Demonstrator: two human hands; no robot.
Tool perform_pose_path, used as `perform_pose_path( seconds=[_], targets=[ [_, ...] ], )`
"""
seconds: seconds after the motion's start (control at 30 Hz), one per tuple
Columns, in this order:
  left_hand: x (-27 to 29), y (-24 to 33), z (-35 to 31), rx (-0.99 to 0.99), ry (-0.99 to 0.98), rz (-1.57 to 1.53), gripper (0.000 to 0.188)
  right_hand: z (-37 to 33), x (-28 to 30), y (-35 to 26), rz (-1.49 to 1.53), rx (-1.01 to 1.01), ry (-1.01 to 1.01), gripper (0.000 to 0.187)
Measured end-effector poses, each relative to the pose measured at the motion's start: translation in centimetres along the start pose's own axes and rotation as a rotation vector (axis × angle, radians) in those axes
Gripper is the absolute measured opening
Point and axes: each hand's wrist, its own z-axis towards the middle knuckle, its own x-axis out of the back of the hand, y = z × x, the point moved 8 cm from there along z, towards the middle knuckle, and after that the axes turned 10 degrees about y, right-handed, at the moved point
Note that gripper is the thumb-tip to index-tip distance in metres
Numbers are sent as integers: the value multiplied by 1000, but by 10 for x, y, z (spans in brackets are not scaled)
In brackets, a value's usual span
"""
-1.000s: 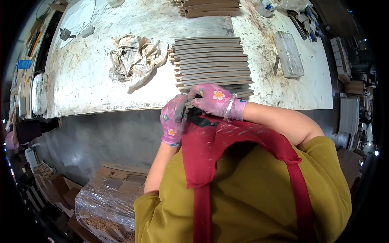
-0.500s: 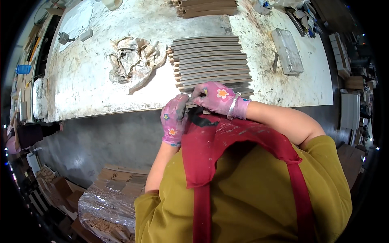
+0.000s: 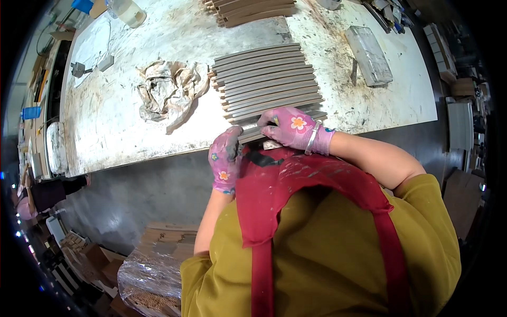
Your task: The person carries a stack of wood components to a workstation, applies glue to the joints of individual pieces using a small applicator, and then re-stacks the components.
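Note:
At the table's near edge, a narrow grey strip point(image 3: 251, 137) runs between my gloved hands. My left hand point(image 3: 224, 158), in a pink flowered glove with grey smears, has its fingers closed at the strip's left end. Farther right, my right hand point(image 3: 290, 129) in a matching glove bends its fingers over the same strip. Part of the strip is hidden under that hand. Just beyond lies a row of similar grey strips point(image 3: 266, 76), side by side, with pale brown ends showing at the left.
A crumpled, stained cloth point(image 3: 169, 92) lies left of the row. On the right sits a wrapped block point(image 3: 368, 55). More brown strips point(image 3: 253, 10) are stacked at the far side of the white table point(image 3: 113, 127). Plastic-wrapped cartons point(image 3: 153, 269) stand behind on the left.
My view has shifted, so the table appears slightly turned. My right hand has moved a little to the right along the strip, and more of the strip shows between the hands.

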Motion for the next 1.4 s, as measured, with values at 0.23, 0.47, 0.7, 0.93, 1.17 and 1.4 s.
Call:
perform_pose_path(
  seconds=[0.23,0.47,0.7,0.93,1.17,1.4],
  targets=[
    [-1,0,0,-2,-21,0,50,6,-8,-16,43,65,38,22],
    [-4,-2,0,-22,-11,32,49,9,-10,-24,60,79,24,18],
    [-5,0,6,30,-59,58,45,-42,76,39,-56,55,249,24],
    [-3,-8,10,148,-91,72,32,-77,119,112,158,-255,496,48],
    [7,1,29,66,-96,353,30,-66,75,136,260,-241,524,52],
    [8,-8,32,223,-161,247,41,-67,87,125,145,-238,453,52]
  ],
)
